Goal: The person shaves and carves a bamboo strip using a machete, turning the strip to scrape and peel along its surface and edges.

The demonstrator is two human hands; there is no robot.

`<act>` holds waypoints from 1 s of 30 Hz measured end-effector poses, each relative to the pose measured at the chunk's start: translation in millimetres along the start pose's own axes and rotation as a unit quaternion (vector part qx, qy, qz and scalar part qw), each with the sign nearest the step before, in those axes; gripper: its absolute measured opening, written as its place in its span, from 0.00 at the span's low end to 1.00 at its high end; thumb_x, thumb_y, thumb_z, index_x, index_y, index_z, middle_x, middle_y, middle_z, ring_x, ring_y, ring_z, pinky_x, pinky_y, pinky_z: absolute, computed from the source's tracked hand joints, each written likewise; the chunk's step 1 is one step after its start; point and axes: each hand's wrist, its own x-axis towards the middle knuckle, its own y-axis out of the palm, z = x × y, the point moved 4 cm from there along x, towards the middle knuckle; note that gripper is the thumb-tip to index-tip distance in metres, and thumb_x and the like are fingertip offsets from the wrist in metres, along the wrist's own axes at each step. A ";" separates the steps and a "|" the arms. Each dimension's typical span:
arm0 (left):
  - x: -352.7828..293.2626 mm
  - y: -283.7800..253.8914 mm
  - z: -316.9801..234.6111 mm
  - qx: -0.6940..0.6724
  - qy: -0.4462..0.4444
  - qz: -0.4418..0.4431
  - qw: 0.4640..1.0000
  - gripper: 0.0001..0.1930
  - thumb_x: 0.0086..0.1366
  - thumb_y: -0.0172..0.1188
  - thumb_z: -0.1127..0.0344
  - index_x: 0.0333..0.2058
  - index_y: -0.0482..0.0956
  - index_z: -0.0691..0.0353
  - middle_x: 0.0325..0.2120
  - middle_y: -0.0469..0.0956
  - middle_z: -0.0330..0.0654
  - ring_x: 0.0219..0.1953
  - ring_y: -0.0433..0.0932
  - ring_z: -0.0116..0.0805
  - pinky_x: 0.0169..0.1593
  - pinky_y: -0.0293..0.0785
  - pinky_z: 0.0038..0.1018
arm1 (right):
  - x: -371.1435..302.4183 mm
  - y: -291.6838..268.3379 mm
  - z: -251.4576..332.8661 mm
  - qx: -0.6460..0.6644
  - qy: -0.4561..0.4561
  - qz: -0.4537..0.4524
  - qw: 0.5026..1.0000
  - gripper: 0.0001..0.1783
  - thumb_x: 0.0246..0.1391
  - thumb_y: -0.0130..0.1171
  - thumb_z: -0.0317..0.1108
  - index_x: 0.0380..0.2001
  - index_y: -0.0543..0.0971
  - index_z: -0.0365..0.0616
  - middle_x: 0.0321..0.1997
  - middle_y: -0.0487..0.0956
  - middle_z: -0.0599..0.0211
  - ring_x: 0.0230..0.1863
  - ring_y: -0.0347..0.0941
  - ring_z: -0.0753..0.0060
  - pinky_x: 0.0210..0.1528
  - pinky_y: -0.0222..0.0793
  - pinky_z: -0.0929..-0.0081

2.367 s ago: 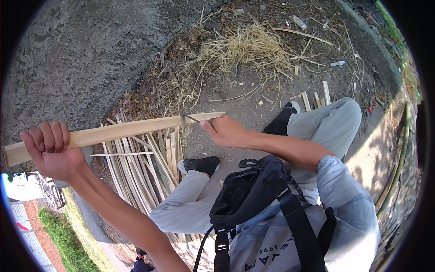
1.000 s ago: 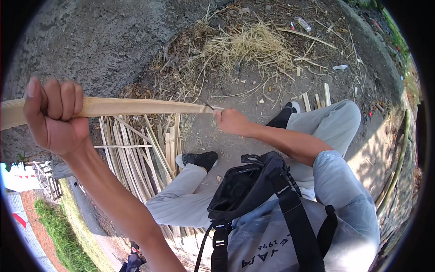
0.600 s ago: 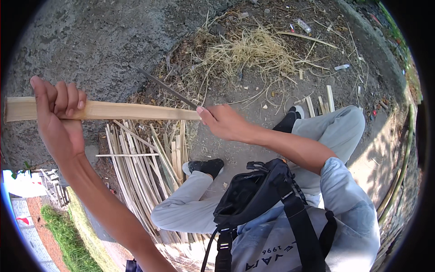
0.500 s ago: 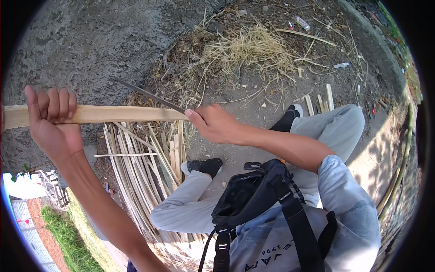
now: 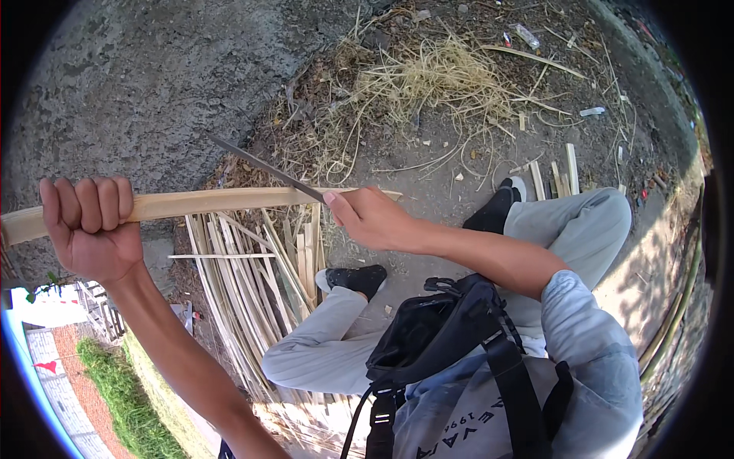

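My left hand (image 5: 90,226) is closed around a long pale strip of split bamboo (image 5: 199,202), which runs across to the right in front of me. In my right hand (image 5: 375,218) is a knife with a long narrow dark blade (image 5: 256,162); its handle is hidden in the fist. The blade crosses the strip close to my right fist and points up and to the left. The strip's far right end shows just beyond my right hand.
A heap of split strips (image 5: 237,283) lies below the held strip, by my left foot (image 5: 359,279). Curly shavings (image 5: 436,84) cover the ground ahead. A rough concrete surface (image 5: 168,84) fills the upper left. A black bag (image 5: 428,329) hangs at my front.
My left hand has come down a little, and the strip's left end has dropped with it. More of the strip now sticks out to the right past my right hand.
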 end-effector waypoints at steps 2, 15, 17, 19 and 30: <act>-0.4 -2.5 -0.7 -0.003 -0.003 -0.001 1.000 0.23 0.71 0.36 0.60 0.14 0.49 0.49 0.07 0.44 0.28 0.10 0.38 0.21 0.18 0.42 0.22 | 1.4 6.0 13.8 0.027 -0.081 -0.043 0.995 0.30 0.64 0.35 0.47 0.15 0.70 0.37 0.11 0.67 0.51 0.16 0.65 0.50 0.25 0.60 0.56; -1.8 -8.5 1.2 -0.035 0.002 -0.082 0.996 0.24 0.71 0.39 0.58 0.14 0.49 0.50 0.08 0.43 0.28 0.11 0.38 0.20 0.18 0.40 0.23 | 6.9 -30.2 -86.0 -0.119 0.194 0.122 0.966 0.22 0.59 0.42 0.40 0.26 0.76 0.29 0.20 0.77 0.48 0.19 0.77 0.60 0.18 0.70 0.64; 2.2 -11.5 3.6 -0.020 -0.015 -0.114 0.993 0.25 0.70 0.41 0.54 0.13 0.48 0.50 0.08 0.42 0.28 0.12 0.37 0.21 0.18 0.39 0.24 | 14.3 -28.0 -102.1 -0.123 0.177 0.127 0.968 0.20 0.58 0.43 0.36 0.26 0.75 0.28 0.18 0.76 0.52 0.17 0.76 0.64 0.15 0.68 0.66; 4.0 -17.1 3.1 -0.015 -0.013 -0.135 0.991 0.26 0.70 0.42 0.54 0.13 0.48 0.50 0.08 0.42 0.28 0.12 0.38 0.21 0.18 0.39 0.24 | 5.2 -22.6 -121.5 -0.009 0.290 0.145 0.946 0.20 0.57 0.41 0.34 0.25 0.74 0.26 0.17 0.75 0.55 0.15 0.74 0.63 0.16 0.68 0.64; 4.6 -3.5 2.4 -0.003 0.001 -0.124 0.992 0.24 0.68 0.45 0.58 0.13 0.49 0.50 0.09 0.44 0.28 0.12 0.41 0.21 0.18 0.41 0.23 | -1.5 -2.9 65.5 -0.119 0.005 0.019 0.993 0.17 0.61 0.43 0.38 0.31 0.73 0.33 0.17 0.73 0.50 0.19 0.72 0.44 0.26 0.69 0.55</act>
